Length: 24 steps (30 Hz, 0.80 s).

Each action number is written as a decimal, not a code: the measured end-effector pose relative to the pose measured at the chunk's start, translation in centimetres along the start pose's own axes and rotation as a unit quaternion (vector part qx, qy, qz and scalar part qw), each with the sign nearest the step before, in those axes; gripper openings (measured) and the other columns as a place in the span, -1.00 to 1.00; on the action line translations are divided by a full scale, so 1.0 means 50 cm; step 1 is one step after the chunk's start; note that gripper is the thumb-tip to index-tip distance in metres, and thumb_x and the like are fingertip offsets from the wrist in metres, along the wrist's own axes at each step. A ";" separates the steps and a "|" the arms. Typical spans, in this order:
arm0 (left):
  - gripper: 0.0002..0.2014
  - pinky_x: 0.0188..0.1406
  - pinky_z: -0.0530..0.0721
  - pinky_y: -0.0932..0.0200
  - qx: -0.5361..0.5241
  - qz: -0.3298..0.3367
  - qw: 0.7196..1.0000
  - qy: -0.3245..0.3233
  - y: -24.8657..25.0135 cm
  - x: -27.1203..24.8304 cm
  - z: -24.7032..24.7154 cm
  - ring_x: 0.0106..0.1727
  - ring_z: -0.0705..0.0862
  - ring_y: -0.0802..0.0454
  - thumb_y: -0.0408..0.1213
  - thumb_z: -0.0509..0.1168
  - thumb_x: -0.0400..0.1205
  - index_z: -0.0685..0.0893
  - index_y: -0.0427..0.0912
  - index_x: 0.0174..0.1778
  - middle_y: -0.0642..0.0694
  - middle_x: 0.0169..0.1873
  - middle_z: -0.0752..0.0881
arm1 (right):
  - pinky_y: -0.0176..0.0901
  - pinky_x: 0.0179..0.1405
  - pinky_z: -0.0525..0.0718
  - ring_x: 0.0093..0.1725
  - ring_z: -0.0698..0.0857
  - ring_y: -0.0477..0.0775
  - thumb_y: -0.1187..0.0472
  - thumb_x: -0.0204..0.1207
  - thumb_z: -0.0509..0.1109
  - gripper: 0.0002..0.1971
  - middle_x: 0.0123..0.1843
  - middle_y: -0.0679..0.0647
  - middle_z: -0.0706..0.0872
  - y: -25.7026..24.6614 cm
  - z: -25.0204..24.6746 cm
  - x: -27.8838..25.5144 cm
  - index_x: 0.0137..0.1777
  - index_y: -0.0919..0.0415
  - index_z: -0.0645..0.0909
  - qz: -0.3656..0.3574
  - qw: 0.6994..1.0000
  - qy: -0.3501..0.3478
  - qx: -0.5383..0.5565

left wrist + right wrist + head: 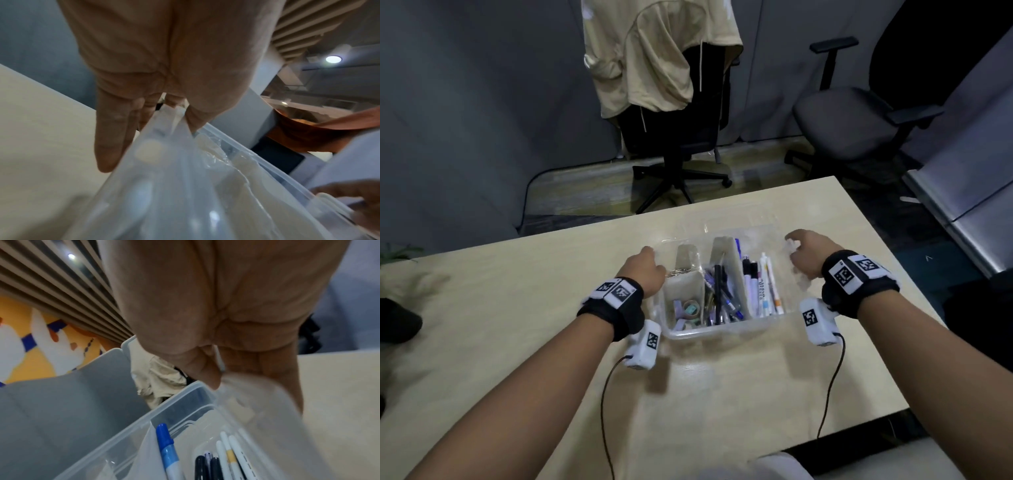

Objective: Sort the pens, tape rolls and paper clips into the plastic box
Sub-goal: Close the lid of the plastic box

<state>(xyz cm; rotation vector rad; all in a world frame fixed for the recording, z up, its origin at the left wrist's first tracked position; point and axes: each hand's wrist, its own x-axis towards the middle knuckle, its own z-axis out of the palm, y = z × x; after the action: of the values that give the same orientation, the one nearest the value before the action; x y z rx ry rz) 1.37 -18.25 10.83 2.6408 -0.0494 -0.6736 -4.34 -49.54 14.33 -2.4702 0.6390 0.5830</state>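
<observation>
Handling note: plastic box (722, 330) sits on the worktop (517, 308), sorted. Relative to the box, pens (763, 287) fill its right and middle compartments, tape rolls (690, 308) the near-left one, paper clips (681, 272) the far-left one. Left hand (645, 274) grips the box's left latch, thumb over the rim; right hand (810, 255) curls on the right latch. Walls are thin, smooth, likely flexible; load appears light. Hold at both end rims. Lid (61, 394) seems raised behind the box, though blurred.
</observation>
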 end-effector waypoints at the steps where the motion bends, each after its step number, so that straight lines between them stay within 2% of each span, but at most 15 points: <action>1: -0.54 0.18 0.57 0.04 -0.001 -0.010 1.000 0.013 -0.028 -0.004 -0.013 0.31 0.61 -0.29 -0.19 0.16 0.72 0.38 -0.20 0.55 -0.32 0.38 0.59 | -0.01 -0.13 0.80 -0.10 0.81 0.22 0.32 0.61 0.21 -0.49 0.14 0.24 0.78 -0.017 0.012 -0.003 0.57 0.05 0.41 -0.020 0.999 -0.018 0.026; 2: -0.54 0.18 0.57 0.04 -0.003 -0.022 0.999 0.026 -0.057 -0.007 -0.026 0.31 0.62 -0.30 -0.20 0.16 0.72 0.38 -0.19 0.56 -0.33 0.38 0.60 | 0.01 -0.19 0.82 -0.17 0.81 0.19 0.35 0.62 0.23 -0.49 0.09 0.22 0.78 -0.036 0.027 -0.006 0.57 0.06 0.42 -0.040 0.997 -0.036 0.060; 3: -0.54 0.18 0.57 0.04 -0.007 -0.035 0.999 0.038 -0.085 -0.011 -0.040 0.30 0.62 -0.30 -0.20 0.18 0.72 0.39 -0.18 0.56 -0.33 0.37 0.61 | 0.03 -0.17 0.83 -0.15 0.81 0.19 0.36 0.63 0.26 -0.50 0.08 0.21 0.76 -0.057 0.042 -0.010 0.57 0.08 0.43 -0.055 0.992 -0.055 0.096; 5: -0.56 0.20 0.57 0.04 -0.008 -0.061 0.996 0.059 -0.138 -0.019 -0.068 0.30 0.63 -0.30 -0.18 0.21 0.72 0.43 -0.16 0.54 -0.33 0.36 0.62 | 0.11 -0.06 0.83 -0.03 0.80 0.24 0.35 0.65 0.30 -0.51 0.09 0.19 0.74 -0.098 0.073 -0.017 0.57 0.11 0.45 -0.077 0.980 -0.086 0.160; 10: -0.53 0.27 0.55 0.01 0.034 -0.104 0.991 0.075 -0.229 -0.031 -0.116 0.36 0.59 -0.30 -0.14 0.22 0.73 0.43 -0.19 0.56 -0.32 0.39 0.61 | 0.01 -0.12 0.79 -0.07 0.74 0.20 0.37 0.67 0.31 -0.55 -0.10 0.09 0.68 -0.175 0.131 -0.030 0.54 0.15 0.46 -0.105 0.958 -0.132 0.231; 14: -0.51 0.29 0.56 -0.05 0.047 -0.117 0.990 0.062 -0.233 -0.043 -0.125 0.39 0.56 -0.32 -0.08 0.15 0.77 0.40 -0.30 0.55 -0.35 0.41 0.59 | -0.06 -0.20 0.81 -0.05 0.76 0.21 0.38 0.67 0.30 -0.57 0.05 0.20 0.73 -0.186 0.136 -0.028 0.52 0.15 0.47 -0.104 0.947 -0.154 0.263; 16: -0.50 0.24 0.56 -0.06 0.051 -0.118 0.990 0.057 -0.204 -0.060 -0.128 0.37 0.56 -0.32 -0.07 0.13 0.77 0.36 -0.34 0.53 -0.37 0.41 0.56 | -0.06 -0.14 0.81 -0.04 0.78 0.23 0.31 0.68 0.33 -0.59 0.15 0.23 0.75 -0.172 0.132 -0.021 0.51 0.13 0.47 -0.097 0.936 -0.165 0.296; 18: -0.45 0.35 0.52 -0.11 0.066 -0.085 0.991 0.075 -0.153 -0.086 -0.128 0.45 0.49 -0.30 -0.07 0.14 0.76 0.26 -0.31 0.59 -0.35 0.52 0.41 | 0.06 0.07 0.79 -0.02 0.81 0.24 0.22 0.68 0.37 -0.61 0.18 0.19 0.74 -0.148 0.125 -0.006 0.48 0.12 0.48 -0.089 0.925 -0.160 0.333; 20: -0.44 0.49 0.44 -0.17 0.079 -0.021 0.990 0.117 -0.075 -0.128 -0.119 0.53 0.39 -0.26 -0.07 0.16 0.75 0.23 -0.22 0.63 -0.27 0.59 0.28 | 0.15 0.18 0.74 0.03 0.80 0.25 0.19 0.67 0.38 -0.66 0.21 0.19 0.74 -0.111 0.116 0.024 0.42 0.16 0.53 -0.075 0.924 -0.131 0.351; 22: -0.53 0.45 0.44 -0.11 0.079 0.060 0.983 0.153 0.017 -0.168 -0.096 0.46 0.42 -0.18 -0.08 0.15 0.74 0.38 -0.15 0.55 -0.20 0.50 0.38 | 0.17 0.21 0.71 0.04 0.77 0.21 0.18 0.66 0.37 -0.74 0.23 0.21 0.74 -0.061 0.108 0.063 0.32 0.16 0.58 -0.055 0.939 -0.079 0.330; 24: -0.62 0.36 0.49 -0.04 0.066 0.130 0.978 0.149 0.103 -0.195 -0.059 0.33 0.49 -0.13 -0.10 0.14 0.74 0.49 -0.14 0.45 -0.15 0.35 0.48 | 0.09 0.24 0.69 0.10 0.75 0.17 0.10 0.65 0.36 -0.73 0.27 0.16 0.74 -0.004 0.107 0.107 0.32 0.11 0.60 -0.043 0.974 -0.024 0.219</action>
<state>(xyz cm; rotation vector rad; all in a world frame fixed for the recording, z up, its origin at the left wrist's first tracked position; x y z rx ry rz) -5.49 -20.54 19.65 2.7630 -0.3566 -0.1908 -1.41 -48.01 7.50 -2.0519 0.5676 0.4133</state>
